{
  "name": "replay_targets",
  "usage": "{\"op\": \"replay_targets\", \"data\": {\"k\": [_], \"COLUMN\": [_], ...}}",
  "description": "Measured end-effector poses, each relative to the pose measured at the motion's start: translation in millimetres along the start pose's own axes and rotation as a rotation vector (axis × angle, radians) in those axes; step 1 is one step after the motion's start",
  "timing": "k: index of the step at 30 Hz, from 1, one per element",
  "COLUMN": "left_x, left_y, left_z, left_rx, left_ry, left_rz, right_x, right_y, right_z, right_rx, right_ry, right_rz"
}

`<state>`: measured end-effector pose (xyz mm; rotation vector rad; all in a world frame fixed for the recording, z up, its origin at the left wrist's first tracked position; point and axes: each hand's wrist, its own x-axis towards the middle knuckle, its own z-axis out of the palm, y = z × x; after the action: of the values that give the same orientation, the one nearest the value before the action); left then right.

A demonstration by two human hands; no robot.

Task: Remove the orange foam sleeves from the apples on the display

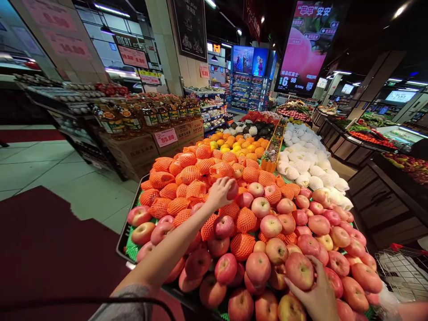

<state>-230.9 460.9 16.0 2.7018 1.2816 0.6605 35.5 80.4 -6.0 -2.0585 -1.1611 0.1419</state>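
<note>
- Looking out through the head camera, I get a shop hall with a pale tiled floor [96, 196], dark red underfoot at near left, and a lit screen [302, 49] hanging beyond the fruit.
- My work surface is a broad display bin [117, 249], dark-rimmed, with green lining showing between fruit.
- Wooden stands [381, 200] line the right; bottles [150, 113] on cardboard boxes [137, 151] stand left.
- A wire basket [404, 267] sits at the bin's right, near clear plastic [388, 301] and blurred skin; I cannot tell whose.
- Orange-netted fruit [194, 180] heaps beyond bare apples [257, 267]; white-netted fruit [307, 156] lies past a narrow divider [274, 145].
- My left forearm crosses above the near-left apples; my left hand [220, 192] curls around a red apple [232, 189] over the netted pile.
- My right hand [316, 290] cups a large apple [300, 270] at near right, loose apples crowding it.
</note>
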Motion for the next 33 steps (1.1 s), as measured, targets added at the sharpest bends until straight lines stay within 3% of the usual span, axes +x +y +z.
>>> {"op": "replay_targets", "data": {"k": [5, 8, 10, 13, 15, 17, 19, 21, 23, 25, 28, 30, 33], "left_x": [30.5, 44.7, 41.3, 10.5, -23.0, -58.4, -87.9, -106.5, -113.6, -111.1, -93.9, -74.8, -40.4], "left_y": [22.0, 22.8, 27.4, 53.3, 83.9, 118.8, 149.7, 170.2, 178.6, 176.4, 155.9, 130.0, 73.5], "left_z": [8.7, 2.9, -5.6, -23.0, -35.5, -46.4, -54.5, -59.8, -63.4, -65.5, -63.4, -58.1, -48.6], "left_rx": [-0.05, -0.099, -0.119, -0.19, -0.369, -0.621, -0.78, -0.841, -0.88, -0.928, -1.003, -1.045, -0.923], "left_ry": [-0.122, -0.193, -0.223, -0.166, -0.103, -0.171, -0.329, -0.408, -0.378, -0.309, -0.223, -0.122, 0.151], "left_rz": [0.085, 0.092, 0.068, 0.07, 0.206, 0.43, 0.558, 0.51, 0.368, 0.244, 0.095, -0.04, -0.371], "right_x": [1.1, -3.3, -6.1, -6.7, -3.9, 0.6, 5.7, 10.5, 14.1, 16.1, 15.7, 13.6, 6.9], "right_y": [-12.5, -10.0, -10.2, -19.2, -30.7, -44.3, -58.2, -71.2, -83.6, -95.3, -106.3, -102.6, -76.2], "right_z": [7.5, 8.5, 8.1, 8.6, 11.6, 17.9, 26.9, 36.4, 43.8, 47.4, 44.5, 37.5, 22.4], "right_rx": [0.016, 0.02, 0.022, 0.035, 0.039, 0.045, 0.059, 0.089, 0.153, 0.258, 0.375, 0.374, 0.329], "right_ry": [-0.045, -0.04, -0.029, -0.006, -0.021, -0.044, -0.041, -0.018, -0.014, -0.035, -0.056, -0.067, -0.065], "right_rz": [-0.099, -0.098, -0.094, -0.107, -0.129, -0.141, -0.128, -0.117, -0.141, -0.185, -0.228, -0.224, -0.172]}}
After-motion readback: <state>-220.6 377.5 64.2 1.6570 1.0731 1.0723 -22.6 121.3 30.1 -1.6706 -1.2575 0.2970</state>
